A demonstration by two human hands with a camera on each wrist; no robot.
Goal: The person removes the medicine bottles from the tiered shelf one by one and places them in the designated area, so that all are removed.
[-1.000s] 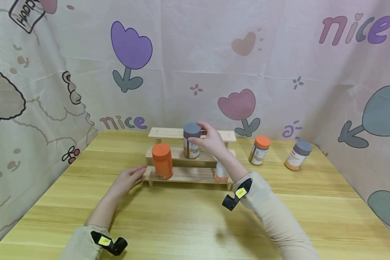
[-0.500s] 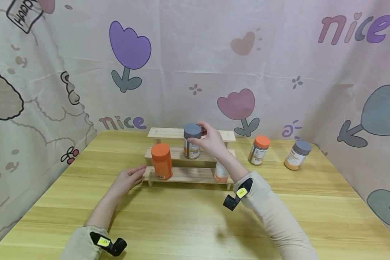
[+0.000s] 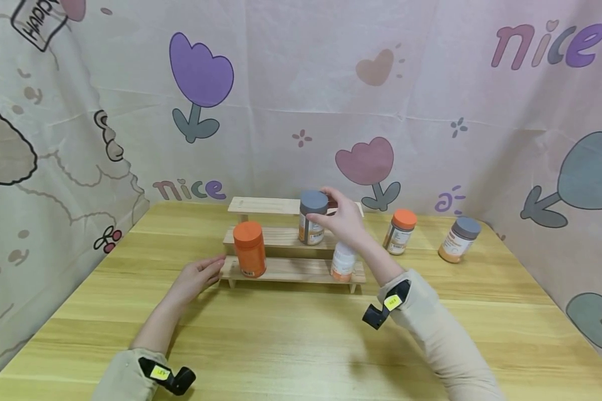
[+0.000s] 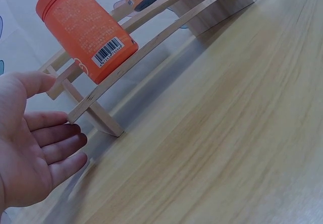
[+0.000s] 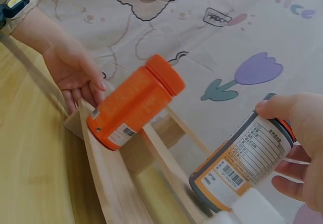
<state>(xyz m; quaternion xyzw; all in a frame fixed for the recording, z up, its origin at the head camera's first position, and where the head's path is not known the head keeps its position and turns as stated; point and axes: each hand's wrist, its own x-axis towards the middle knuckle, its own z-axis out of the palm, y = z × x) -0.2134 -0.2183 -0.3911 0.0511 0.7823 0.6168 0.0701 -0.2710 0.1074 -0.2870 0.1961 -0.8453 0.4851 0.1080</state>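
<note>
My right hand (image 3: 343, 221) grips a grey-lidded supplement bottle (image 3: 312, 223) near its top, thumb on one side and fingers on the other. The bottle stands upright at the middle tier of a three-tier wooden shelf (image 3: 291, 269); its printed label (image 5: 247, 153) shows in the right wrist view. With fingers extended, my left hand (image 4: 35, 138) touches the left end of the lowest tier. Close to it, an orange bottle (image 3: 249, 250) sits on that tier. A white bottle (image 3: 343, 260) with an orange base stands at the tier's right end, under my right wrist.
Right of the shelf, an orange-lidded bottle (image 3: 400, 233) and another grey-lidded bottle (image 3: 460, 240) stand on the wooden table (image 3: 281, 340). A patterned cloth backdrop (image 3: 291, 78) rises behind and beside the table.
My right hand has shifted the grey-lidded supplement bottle to the right along the middle tier, uncovering more of the white bottle. My left hand has stayed at the shelf's end.
</note>
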